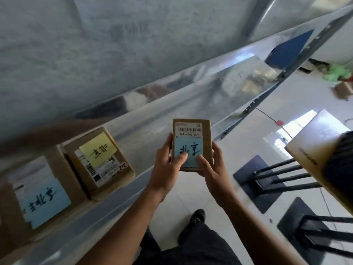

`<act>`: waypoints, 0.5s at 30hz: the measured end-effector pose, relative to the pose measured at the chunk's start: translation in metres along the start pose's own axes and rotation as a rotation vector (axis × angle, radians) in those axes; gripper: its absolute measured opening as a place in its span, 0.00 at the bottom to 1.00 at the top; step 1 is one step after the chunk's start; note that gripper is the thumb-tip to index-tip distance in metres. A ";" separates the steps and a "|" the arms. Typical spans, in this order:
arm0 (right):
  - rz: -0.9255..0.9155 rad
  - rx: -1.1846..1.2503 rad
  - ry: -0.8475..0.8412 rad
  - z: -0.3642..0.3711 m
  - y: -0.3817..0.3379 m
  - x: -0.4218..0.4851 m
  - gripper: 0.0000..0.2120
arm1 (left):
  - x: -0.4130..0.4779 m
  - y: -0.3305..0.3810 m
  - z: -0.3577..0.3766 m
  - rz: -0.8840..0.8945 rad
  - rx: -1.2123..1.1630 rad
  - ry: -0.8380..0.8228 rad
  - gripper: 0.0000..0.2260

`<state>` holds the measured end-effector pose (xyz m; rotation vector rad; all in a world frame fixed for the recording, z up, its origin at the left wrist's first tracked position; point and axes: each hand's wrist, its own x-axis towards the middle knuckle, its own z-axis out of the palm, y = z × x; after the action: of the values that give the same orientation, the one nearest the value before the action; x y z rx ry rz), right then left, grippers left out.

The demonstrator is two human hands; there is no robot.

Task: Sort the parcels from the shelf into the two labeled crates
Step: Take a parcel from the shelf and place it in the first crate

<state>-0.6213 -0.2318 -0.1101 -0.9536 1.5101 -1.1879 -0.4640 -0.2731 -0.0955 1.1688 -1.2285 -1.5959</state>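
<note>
- The left hand [168, 165] and right hand [212, 169] clasp a small parcel [192, 138] by its sides, thumbs pressed on its blue note.
- It is held face-up just in front of the shelf [145, 134], probably to read its destination.
- A yellow-noted box [99, 161] and a blue-noted box [38, 197] sit on that shelf.

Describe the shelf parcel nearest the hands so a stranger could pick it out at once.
Find the long grey shelf along the left. Two cardboard parcels sit on it; take the right-hand parcel, closer to the held parcel. It alone bears a yellow note; the left-hand parcel and the held parcel carry blue ones.
</note>
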 end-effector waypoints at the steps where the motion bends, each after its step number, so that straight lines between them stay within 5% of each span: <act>1: -0.008 -0.010 0.062 -0.010 0.001 -0.006 0.35 | 0.001 0.003 0.010 0.010 0.029 -0.048 0.20; 6: -0.078 0.039 0.282 -0.077 -0.008 -0.038 0.40 | -0.002 0.030 0.082 0.115 0.172 -0.277 0.19; 11: -0.202 0.188 0.487 -0.162 -0.025 -0.084 0.31 | -0.006 0.045 0.169 0.147 0.275 -0.454 0.14; 15: -0.287 0.130 0.636 -0.233 -0.029 -0.132 0.24 | -0.015 0.042 0.248 0.221 0.440 -0.473 0.21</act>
<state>-0.8160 -0.0597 -0.0372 -0.7524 1.7853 -1.9003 -0.6972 -0.2074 -0.0251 0.8847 -2.0210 -1.5210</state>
